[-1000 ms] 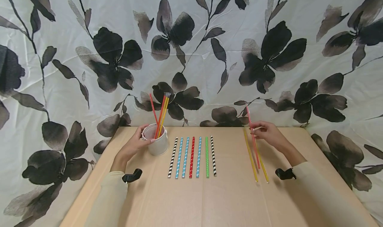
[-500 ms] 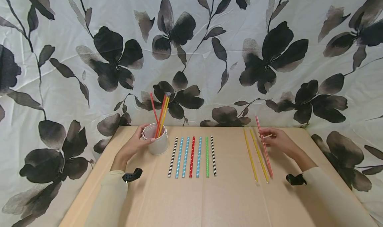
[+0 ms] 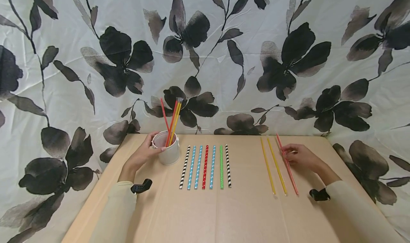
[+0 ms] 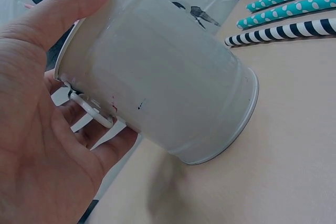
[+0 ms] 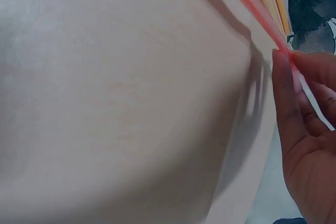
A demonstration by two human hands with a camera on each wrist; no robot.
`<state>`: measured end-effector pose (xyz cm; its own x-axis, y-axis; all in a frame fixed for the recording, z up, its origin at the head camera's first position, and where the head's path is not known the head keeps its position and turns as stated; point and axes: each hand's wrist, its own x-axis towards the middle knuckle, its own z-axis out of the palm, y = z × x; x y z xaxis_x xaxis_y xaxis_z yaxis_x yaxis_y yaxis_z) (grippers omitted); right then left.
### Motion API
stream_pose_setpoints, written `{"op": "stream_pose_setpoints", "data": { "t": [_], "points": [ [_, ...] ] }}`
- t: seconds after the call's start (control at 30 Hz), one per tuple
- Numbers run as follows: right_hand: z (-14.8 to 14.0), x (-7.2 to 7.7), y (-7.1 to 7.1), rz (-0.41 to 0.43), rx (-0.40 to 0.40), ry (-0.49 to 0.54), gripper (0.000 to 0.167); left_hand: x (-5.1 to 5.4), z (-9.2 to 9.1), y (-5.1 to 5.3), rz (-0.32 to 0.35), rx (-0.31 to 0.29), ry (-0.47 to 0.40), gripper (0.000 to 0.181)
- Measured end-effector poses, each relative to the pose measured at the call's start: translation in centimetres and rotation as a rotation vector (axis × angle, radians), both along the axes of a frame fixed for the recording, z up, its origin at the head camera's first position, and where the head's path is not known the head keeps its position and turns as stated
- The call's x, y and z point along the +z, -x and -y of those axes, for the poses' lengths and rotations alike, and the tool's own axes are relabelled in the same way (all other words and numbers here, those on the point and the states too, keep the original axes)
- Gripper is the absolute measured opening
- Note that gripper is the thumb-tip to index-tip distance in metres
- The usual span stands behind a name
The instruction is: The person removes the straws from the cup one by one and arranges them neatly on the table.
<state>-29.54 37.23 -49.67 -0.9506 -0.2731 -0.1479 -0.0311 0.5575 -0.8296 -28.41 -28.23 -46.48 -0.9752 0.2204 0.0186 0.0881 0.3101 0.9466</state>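
My left hand [image 3: 142, 157] grips a small white metal pail [image 3: 171, 154] at the table's far left, thumb over the rim. Red straws [image 3: 164, 113] and yellow straws [image 3: 175, 123] lean in the pail. At the right, my right hand [image 3: 302, 158] pinches a red straw [image 3: 292, 179] between thumb and fingers, also clear in the right wrist view. This straw lies along the table or just above it; I cannot tell which. Just left of it, a yellow straw [image 3: 277, 165] and another yellow straw [image 3: 268, 166] lie side by side.
Between the hands lies a row of patterned paper straws: striped black-and-white [image 3: 184, 167], dotted blue [image 3: 191, 168], red [image 3: 205, 167] and green [image 3: 221, 167]. They rest on the wooden table [image 3: 205, 214]. A white floral cloth [image 3: 237, 75] hangs behind the table's far edge.
My right hand has carried the red straw rightward past the yellow straws and lowered it toward the table. My left hand and the pail have stayed in place.
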Motion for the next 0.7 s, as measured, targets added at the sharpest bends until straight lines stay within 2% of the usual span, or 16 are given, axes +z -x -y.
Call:
{"op": "stream_pose_setpoints", "data": {
  "t": [0.2,0.43,0.7],
  "points": [
    [0.5,-0.7,0.2,-0.04,0.031,-0.08,0.033,-0.3,0.0,-0.1,-0.016,-0.001,0.008,0.085],
    [0.9,-1.1,0.1,-0.064,0.015,-0.182,0.03,-0.6,-0.1,-0.1,-0.012,0.004,0.011,0.085],
    [1.2,-0.9,0.4,-0.073,0.011,-0.207,0.03,-0.3,-0.1,-0.3,-0.017,0.003,0.002,0.086]
  ]
}}
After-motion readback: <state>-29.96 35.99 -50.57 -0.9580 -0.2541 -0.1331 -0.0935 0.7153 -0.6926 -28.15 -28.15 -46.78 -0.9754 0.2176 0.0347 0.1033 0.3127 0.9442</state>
